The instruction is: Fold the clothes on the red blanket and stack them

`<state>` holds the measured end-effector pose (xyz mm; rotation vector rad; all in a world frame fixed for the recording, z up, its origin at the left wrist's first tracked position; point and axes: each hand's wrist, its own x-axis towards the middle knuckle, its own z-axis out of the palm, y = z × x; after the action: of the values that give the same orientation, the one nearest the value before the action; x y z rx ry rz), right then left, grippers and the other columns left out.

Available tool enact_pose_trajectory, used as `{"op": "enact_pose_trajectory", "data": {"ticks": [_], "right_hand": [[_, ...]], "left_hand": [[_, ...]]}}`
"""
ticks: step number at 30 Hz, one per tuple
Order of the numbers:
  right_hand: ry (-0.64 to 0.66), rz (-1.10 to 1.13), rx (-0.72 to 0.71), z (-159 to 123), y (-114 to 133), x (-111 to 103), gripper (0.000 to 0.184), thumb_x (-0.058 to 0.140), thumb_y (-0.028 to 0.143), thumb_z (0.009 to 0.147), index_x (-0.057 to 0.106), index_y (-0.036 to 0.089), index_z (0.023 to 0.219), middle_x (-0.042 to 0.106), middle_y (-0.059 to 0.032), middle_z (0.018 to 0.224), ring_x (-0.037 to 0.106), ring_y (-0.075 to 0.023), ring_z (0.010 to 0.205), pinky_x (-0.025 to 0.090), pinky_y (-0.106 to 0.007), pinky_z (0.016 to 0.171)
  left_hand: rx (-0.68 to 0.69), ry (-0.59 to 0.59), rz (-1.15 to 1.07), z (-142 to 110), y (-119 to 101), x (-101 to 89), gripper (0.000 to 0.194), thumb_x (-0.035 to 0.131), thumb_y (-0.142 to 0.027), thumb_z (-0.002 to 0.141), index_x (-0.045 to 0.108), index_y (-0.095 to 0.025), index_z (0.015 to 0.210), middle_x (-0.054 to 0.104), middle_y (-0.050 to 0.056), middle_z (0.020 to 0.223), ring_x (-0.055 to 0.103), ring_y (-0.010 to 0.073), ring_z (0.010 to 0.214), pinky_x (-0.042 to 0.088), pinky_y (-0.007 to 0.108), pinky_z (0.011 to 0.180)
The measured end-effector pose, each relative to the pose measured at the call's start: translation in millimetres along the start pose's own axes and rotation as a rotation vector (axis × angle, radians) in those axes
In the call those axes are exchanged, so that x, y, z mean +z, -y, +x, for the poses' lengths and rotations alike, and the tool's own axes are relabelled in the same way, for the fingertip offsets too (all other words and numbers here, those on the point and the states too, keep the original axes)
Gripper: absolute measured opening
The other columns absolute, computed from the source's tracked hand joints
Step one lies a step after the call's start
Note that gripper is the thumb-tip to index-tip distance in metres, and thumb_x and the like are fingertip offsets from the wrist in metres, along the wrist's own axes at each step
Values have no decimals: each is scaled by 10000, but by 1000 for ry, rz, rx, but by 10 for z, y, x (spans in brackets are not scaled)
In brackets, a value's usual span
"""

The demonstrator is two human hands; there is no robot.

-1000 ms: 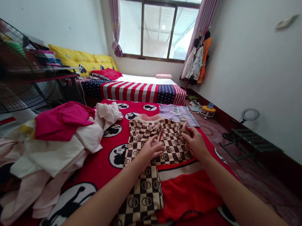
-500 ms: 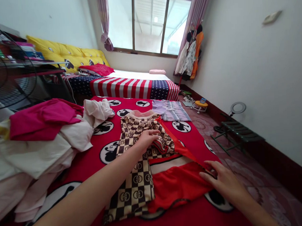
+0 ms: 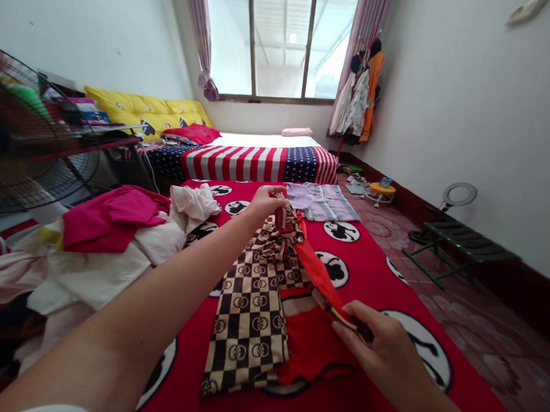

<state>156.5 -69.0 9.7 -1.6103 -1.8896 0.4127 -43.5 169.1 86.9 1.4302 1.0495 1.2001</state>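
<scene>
A brown-and-cream checkered shirt (image 3: pixel 247 310) with red-orange parts lies partly spread on the red bedspread (image 3: pixel 364 269). My left hand (image 3: pixel 269 203) pinches the shirt's bunched upper end and holds it raised a little. Lower down on the right, my right hand (image 3: pixel 369 332) grips the shirt's red-orange edge between thumb and fingers. Between the two hands the red-orange strip is stretched in a slanting line. Beyond my left hand lies a folded lilac-and-grey garment (image 3: pixel 327 202).
At left is a heap of white and pink clothes (image 3: pixel 116 219), with a fan (image 3: pixel 30 138) behind it. A flag-patterned bed (image 3: pixel 250 161) stands under the window. Along the right wall are a green folding stool (image 3: pixel 468 240), a ring light (image 3: pixel 459 195) and a small yellow stool (image 3: pixel 380 191).
My left hand has moved up and away, gathering and lifting the shirt's upper end. My right hand has shifted inward and down, drawing the red-orange edge toward the middle. The view has turned slightly left.
</scene>
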Motion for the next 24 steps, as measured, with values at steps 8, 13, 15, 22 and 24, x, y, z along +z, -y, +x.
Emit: {"op": "enact_pose_trajectory", "data": {"ticks": [8, 13, 15, 22, 24], "right_hand": [[212, 7, -72, 11, 255, 489, 43, 521, 229, 866, 560, 214, 856, 631, -5, 789, 592, -160, 694, 378, -254, 613], [320, -32, -105, -35, 322, 584, 155, 523, 179, 848, 600, 229, 973, 642, -21, 912, 627, -184, 817, 436, -276, 705], [356, -60, -109, -57, 324, 591, 237, 535, 202, 843, 606, 237, 1066, 640, -36, 971, 634, -201, 858, 464, -297, 742], [504, -68, -208, -146, 238, 547, 495, 611, 257, 784, 567, 138, 1262, 630, -129, 1081, 641, -251, 942, 518, -331, 808], [560, -31, -238, -118, 235, 460, 426, 644, 310, 778, 629, 158, 1175, 647, -111, 1044, 653, -233, 879, 523, -296, 747]], "left_hand": [[59, -44, 205, -93, 323, -433, 444, 635, -93, 606, 691, -115, 1046, 702, 57, 908, 647, 176, 791, 521, 278, 718], [35, -109, 354, -184, 711, -648, 422, 651, -102, 598, 711, -126, 1015, 706, 48, 893, 641, 191, 809, 505, 287, 752], [13, -144, 410, -231, 859, -691, 396, 675, -122, 595, 722, -127, 988, 700, 38, 809, 635, 199, 767, 504, 304, 747], [39, -267, 449, -394, 1194, -695, 424, 678, -261, 707, 673, -132, 1111, 704, 70, 917, 633, 204, 844, 494, 318, 813], [67, -257, 427, -433, 1212, -662, 406, 664, -281, 738, 671, -143, 1119, 706, 72, 947, 641, 198, 852, 500, 314, 809]]}}
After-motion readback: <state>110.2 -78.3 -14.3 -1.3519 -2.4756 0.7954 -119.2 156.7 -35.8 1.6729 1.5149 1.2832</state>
